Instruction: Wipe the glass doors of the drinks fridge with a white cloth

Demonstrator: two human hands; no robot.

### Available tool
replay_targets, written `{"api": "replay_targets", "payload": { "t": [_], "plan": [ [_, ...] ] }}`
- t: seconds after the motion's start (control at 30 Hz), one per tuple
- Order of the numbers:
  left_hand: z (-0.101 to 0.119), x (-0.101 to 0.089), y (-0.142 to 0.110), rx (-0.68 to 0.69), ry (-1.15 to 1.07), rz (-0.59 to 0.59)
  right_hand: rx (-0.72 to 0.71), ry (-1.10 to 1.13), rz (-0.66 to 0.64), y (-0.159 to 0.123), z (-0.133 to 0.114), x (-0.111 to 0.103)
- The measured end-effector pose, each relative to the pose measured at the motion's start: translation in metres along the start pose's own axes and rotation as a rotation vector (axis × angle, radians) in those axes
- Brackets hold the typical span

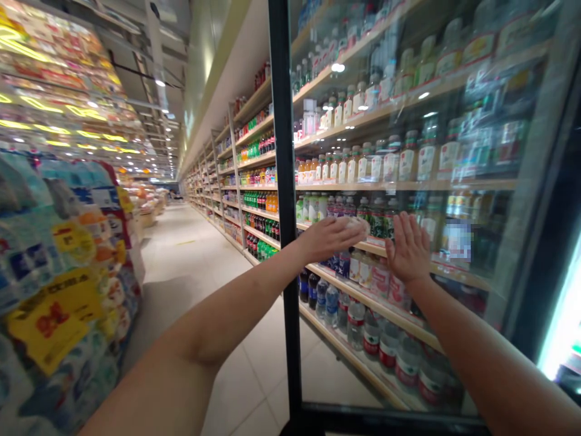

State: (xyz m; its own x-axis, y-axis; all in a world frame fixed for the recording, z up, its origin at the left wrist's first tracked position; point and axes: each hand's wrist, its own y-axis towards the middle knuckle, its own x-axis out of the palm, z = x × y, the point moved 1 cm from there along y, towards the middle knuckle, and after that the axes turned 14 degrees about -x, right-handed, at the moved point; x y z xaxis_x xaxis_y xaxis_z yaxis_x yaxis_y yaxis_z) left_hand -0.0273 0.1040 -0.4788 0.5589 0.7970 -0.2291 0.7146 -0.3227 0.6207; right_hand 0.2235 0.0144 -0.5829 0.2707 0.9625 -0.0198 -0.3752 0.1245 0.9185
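A glass door (499, 339) in a black frame (284, 242) stands in front of me, with shelves of bottled drinks (385, 163) showing through it. My left hand (331, 237) reaches across the frame and presses a white cloth (359, 224) against the glass, fingers closed over it. Just to its right, my right hand (409, 249) lies flat on the glass with its fingers spread and nothing in it. The two hands are about a hand's width apart at the same height.
Stacked wrapped packs with yellow price tags (68, 278) fill the left side. A tiled aisle floor (190, 254) runs far ahead beside long drink shelves (256, 200). A brightly lit cooler edge (567, 327) is at the far right.
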Motion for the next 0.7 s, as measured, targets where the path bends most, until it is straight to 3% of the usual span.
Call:
{"api": "replay_targets", "payload": {
  "t": [0.07,0.13,0.2,0.27,0.37,0.43,0.47,0.6,0.67,0.7],
  "plan": [
    [-0.013,-0.002,0.011,-0.127,-0.004,0.015,-0.002,-0.007,0.000,0.001,0.000,0.000],
    [-0.030,-0.003,0.025,-0.431,-0.015,0.064,-0.001,-0.011,-0.002,0.001,-0.001,-0.001],
    [-0.034,0.000,0.033,-0.628,-0.034,0.103,-0.004,-0.016,0.000,0.002,-0.001,-0.001],
    [-0.023,0.005,0.032,-0.600,-0.053,0.108,-0.004,-0.021,-0.001,0.002,-0.001,-0.001],
    [0.002,0.012,0.027,-0.234,-0.091,0.012,-0.005,-0.023,0.000,0.002,-0.001,-0.002],
    [0.005,0.012,0.028,-0.118,-0.098,-0.028,-0.001,-0.019,0.000,0.002,-0.001,-0.001],
    [0.001,0.011,0.032,-0.167,-0.090,-0.020,0.002,-0.015,0.001,0.002,-0.001,-0.001],
    [-0.014,0.009,0.046,-0.640,-0.036,0.114,0.015,0.019,0.004,0.002,-0.001,-0.001],
    [-0.005,0.012,0.045,-0.641,-0.041,0.107,0.017,0.023,0.006,0.002,-0.001,-0.001],
    [0.003,0.015,0.042,-0.535,-0.058,0.071,0.017,0.019,0.004,0.002,-0.001,-0.001]
  ]
}}
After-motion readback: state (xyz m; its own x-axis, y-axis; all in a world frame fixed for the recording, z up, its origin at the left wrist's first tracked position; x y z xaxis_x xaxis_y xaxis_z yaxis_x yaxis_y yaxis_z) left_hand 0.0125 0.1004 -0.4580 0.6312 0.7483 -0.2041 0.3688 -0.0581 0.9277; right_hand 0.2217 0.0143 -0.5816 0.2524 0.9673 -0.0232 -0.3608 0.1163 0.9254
